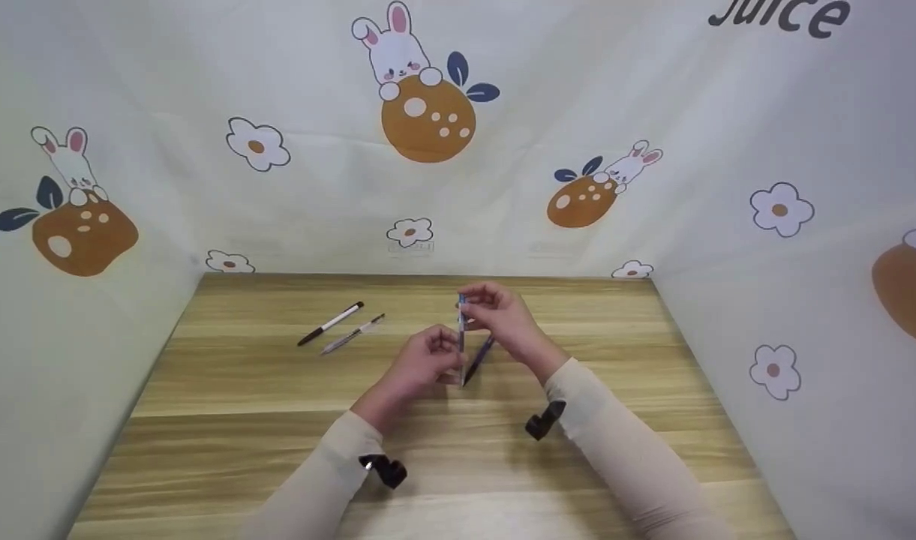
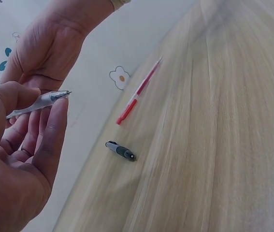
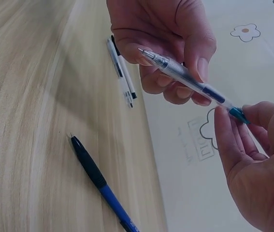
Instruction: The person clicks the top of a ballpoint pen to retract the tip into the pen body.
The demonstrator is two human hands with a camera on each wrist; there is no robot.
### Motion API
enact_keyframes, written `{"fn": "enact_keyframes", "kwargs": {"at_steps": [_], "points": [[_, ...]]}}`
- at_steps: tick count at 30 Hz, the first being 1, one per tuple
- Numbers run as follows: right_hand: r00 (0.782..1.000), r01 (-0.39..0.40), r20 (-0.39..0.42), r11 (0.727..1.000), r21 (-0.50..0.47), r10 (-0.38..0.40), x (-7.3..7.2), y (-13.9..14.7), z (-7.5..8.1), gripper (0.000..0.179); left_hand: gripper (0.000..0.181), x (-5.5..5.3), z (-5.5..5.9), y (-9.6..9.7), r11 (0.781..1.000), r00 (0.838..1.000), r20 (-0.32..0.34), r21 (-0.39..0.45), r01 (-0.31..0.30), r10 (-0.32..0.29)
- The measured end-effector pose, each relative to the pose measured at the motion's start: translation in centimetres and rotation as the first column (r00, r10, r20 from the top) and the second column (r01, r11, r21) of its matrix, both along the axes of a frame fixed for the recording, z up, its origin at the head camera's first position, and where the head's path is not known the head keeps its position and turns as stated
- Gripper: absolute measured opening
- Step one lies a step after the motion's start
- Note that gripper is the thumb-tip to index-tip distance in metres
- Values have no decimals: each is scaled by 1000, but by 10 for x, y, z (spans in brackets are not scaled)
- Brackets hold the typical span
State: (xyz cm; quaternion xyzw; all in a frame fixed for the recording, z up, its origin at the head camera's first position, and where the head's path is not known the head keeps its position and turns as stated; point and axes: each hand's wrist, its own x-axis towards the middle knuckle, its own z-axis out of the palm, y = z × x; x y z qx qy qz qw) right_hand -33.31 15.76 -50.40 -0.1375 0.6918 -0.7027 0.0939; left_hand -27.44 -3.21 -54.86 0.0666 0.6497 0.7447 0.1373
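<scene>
My left hand (image 1: 427, 356) pinches the clear barrel of a ballpoint pen (image 3: 180, 75) near its tip. The pen stands roughly upright in the head view, its metal point bare. My right hand (image 1: 499, 315) holds its upper end, with thumb and finger at the blue push button (image 3: 238, 115). In the left wrist view, my left hand (image 2: 25, 164) partly hides the barrel, and the right hand (image 2: 52, 48) is behind it. A blue pen with a black grip (image 3: 93, 171) lies on the table beside the hands.
A white-and-black pen (image 1: 330, 324) and a clear pen (image 1: 352, 335) lie side by side left of the hands on the wooden table (image 1: 225, 375). A red pen (image 2: 139, 92) shows in the left wrist view. Printed cloth (image 1: 315, 202) stands around the table.
</scene>
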Motion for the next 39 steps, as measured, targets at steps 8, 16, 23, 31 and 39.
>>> {"fn": "enact_keyframes", "kwargs": {"at_steps": [8,16,23,31,39], "points": [[999,-13,-31,1000,12,14,1,1,1,21,22,0,-2,-2,1000,998,-54,22,19,-18],[1000,-9,-29,1000,15,9,0,1,-1,22,21,1,-1,-3,1000,998,-54,15,20,-19],[999,2,-36,1000,-7,-2,-1,-1,-3,27,22,-1,-3,-4,1000,999,-44,-6,20,-21],[999,10,-40,1000,-9,-10,-2,-2,-6,28,23,-2,-3,-6,1000,999,-34,-26,15,-16],[999,15,-33,1000,19,-14,-1,-3,-6,30,20,-2,-4,-10,998,998,-54,-70,11,-15]]}}
